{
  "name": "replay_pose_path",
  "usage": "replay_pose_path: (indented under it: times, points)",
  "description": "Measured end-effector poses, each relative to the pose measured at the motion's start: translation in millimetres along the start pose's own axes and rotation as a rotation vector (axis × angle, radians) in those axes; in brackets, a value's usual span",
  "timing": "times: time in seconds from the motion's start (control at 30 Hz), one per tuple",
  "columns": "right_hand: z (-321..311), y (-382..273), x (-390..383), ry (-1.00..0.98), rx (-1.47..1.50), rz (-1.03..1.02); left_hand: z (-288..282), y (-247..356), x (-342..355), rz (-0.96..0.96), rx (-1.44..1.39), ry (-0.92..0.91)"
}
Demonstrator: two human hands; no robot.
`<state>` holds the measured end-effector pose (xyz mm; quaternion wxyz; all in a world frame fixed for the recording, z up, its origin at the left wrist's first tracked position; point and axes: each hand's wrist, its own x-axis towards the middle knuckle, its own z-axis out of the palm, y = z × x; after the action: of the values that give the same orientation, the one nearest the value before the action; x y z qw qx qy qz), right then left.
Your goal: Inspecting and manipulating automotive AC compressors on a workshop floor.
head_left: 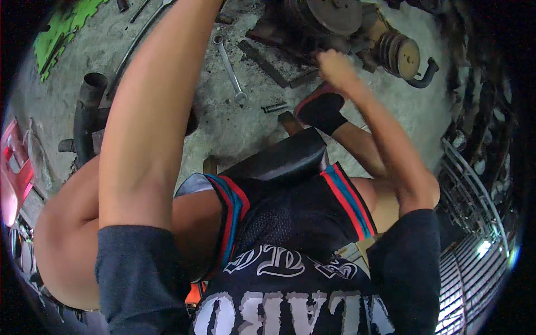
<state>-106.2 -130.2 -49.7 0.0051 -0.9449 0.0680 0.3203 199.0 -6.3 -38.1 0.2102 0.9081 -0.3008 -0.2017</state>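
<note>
My right hand (336, 68) is closed, at the lower side of a dark, greasy engine (329, 17) on the floor. Whatever its fingers grip, if anything, is hidden. A large round pulley tops that engine, and a grooved pulley (403, 54) sits at its right. My left forearm (159, 106) runs up past the top edge, so the left hand is out of the picture. Between my arms lies a combination wrench (230, 71). Beside it are a flat dark metal bar (263, 63) and a small metal socket-like cylinder (274, 107).
I sit on a low stool with a black seat (273, 159). A bent dark pipe (86, 117) stands to the left, below a green foam mat (61, 33). Metal racks (472, 178) line the right side. A pink plastic item (15, 173) is at far left.
</note>
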Motion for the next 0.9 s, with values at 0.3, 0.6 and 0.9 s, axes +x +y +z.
replay_pose_path:
  times: [0.3,0.6,0.9]
  points:
    - [31.3,13.1,-5.1,0.183,0.111,-0.094,-32.3,25.1,-23.8,0.032,-0.049,-0.135]
    - [26.7,3.2,19.0,-0.117,-0.136,0.074,-4.7,8.9,-32.0,-0.189,-0.272,0.141]
    - [83.2,37.3,32.5,0.022,-0.104,0.049,4.1,16.3,-25.9,-0.139,-0.252,0.153]
